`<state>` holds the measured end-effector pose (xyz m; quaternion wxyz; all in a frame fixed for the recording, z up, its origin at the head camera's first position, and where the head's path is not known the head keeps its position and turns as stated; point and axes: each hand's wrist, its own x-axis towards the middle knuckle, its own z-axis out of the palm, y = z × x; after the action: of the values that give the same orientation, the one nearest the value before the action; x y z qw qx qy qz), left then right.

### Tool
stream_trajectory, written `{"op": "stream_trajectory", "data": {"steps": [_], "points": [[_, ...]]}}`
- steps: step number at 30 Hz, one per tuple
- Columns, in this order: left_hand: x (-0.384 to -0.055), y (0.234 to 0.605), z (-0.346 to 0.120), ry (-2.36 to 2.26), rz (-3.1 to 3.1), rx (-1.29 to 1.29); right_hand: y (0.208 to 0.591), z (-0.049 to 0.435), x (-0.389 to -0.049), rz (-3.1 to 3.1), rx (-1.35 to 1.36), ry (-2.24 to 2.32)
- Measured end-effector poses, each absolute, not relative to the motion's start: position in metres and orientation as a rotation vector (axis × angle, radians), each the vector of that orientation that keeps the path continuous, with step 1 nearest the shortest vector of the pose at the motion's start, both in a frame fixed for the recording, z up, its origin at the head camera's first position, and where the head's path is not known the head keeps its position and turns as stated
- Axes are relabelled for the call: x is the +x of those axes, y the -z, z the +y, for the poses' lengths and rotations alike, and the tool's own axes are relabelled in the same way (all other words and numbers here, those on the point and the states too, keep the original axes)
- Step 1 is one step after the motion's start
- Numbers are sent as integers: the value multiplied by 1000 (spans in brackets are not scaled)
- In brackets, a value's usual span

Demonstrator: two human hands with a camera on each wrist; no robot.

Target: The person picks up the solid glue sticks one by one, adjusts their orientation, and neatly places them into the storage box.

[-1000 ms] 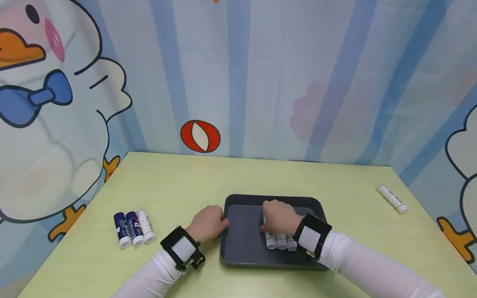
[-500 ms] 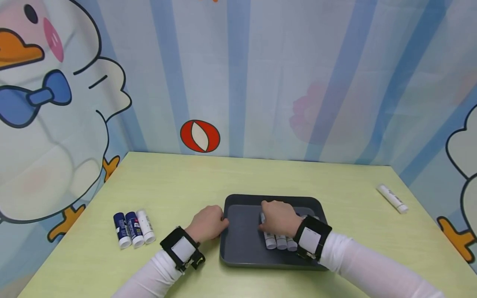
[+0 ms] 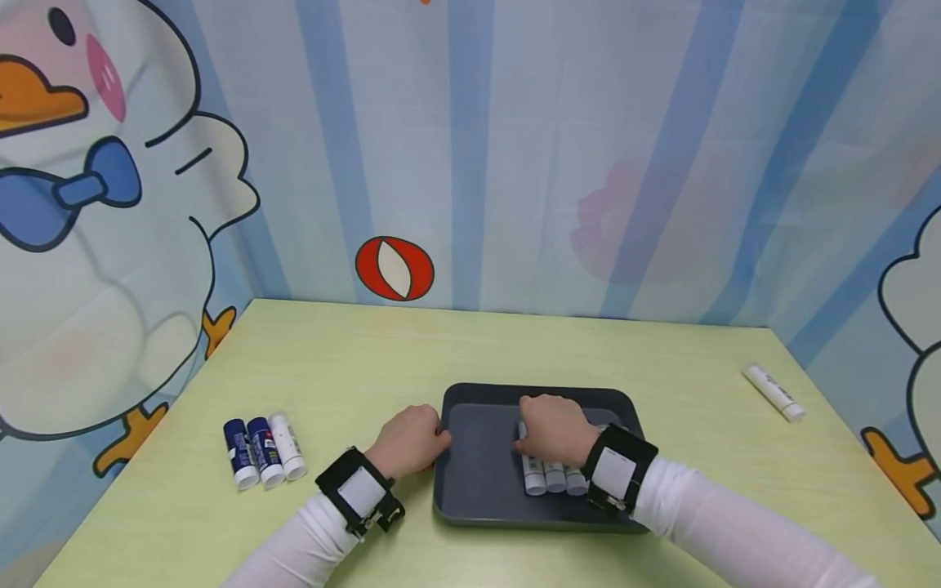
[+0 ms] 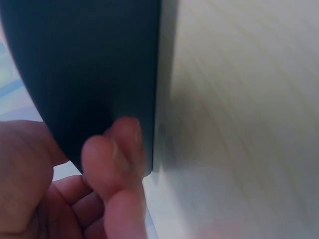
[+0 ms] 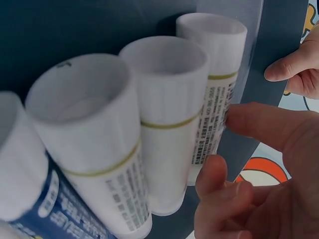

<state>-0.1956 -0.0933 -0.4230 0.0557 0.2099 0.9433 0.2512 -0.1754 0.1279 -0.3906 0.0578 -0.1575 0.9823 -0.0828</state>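
Observation:
My left hand [image 3: 410, 441] holds the left rim of a dark grey tray [image 3: 476, 469]; in the left wrist view its fingers curl against the tray's outer wall [image 4: 94, 59]. Inside the tray, white glue sticks [image 3: 555, 478] lie side by side, partly hidden under my right hand [image 3: 556, 429]. In the right wrist view that hand pinches the end one of the row, a white glue stick [image 5: 214, 55], thumb on its printed label and fingertips at its far end. Beside it are two more white glue sticks [image 5: 169, 99] and a blue-labelled one [image 5: 65, 211].
Left of the tray, two navy glue sticks [image 3: 265, 451] and a white one [image 3: 287, 447] lie together on the pale yellow table [image 3: 353, 351]. A single white glue stick [image 3: 773, 392] lies near the right edge. A printed curtain [image 3: 529, 163] hangs behind the table.
My right hand shifts slightly left, then back right, with the end glue stick moving a little along. The left hand and tray stay in place.

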Motion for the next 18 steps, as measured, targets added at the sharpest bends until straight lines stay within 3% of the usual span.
{"op": "stream_trajectory", "data": {"steps": [18], "points": [[-195, 423, -93, -771, 2858, 641, 393, 124, -175, 2980, -500, 256]]}}
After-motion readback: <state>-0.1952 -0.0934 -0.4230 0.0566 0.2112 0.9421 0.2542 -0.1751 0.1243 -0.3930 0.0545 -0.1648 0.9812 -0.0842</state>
